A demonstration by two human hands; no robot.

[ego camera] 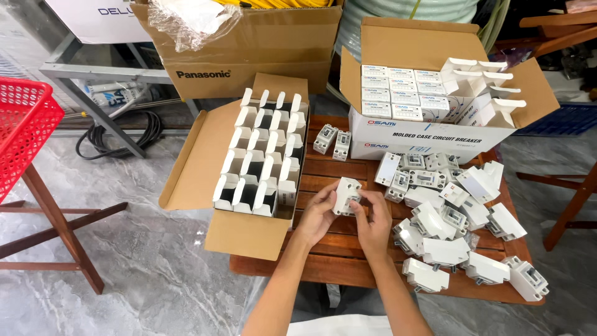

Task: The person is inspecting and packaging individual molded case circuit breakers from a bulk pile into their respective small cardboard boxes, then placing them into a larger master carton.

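Right over the middle of the slatted wooden table (336, 264), both hands meet on one small white circuit breaker (346, 195). The left hand (319, 216) cups it from the side, fingers curled around its edge, and the right hand (374, 223) pinches its other side with thumb and fingertips. Just left of them sits an open cardboard box (249, 233) of empty white cartons with flaps raised. To the right lies a loose heap of breakers (454, 218), and behind it a white box (410, 134) packed with small cartons.
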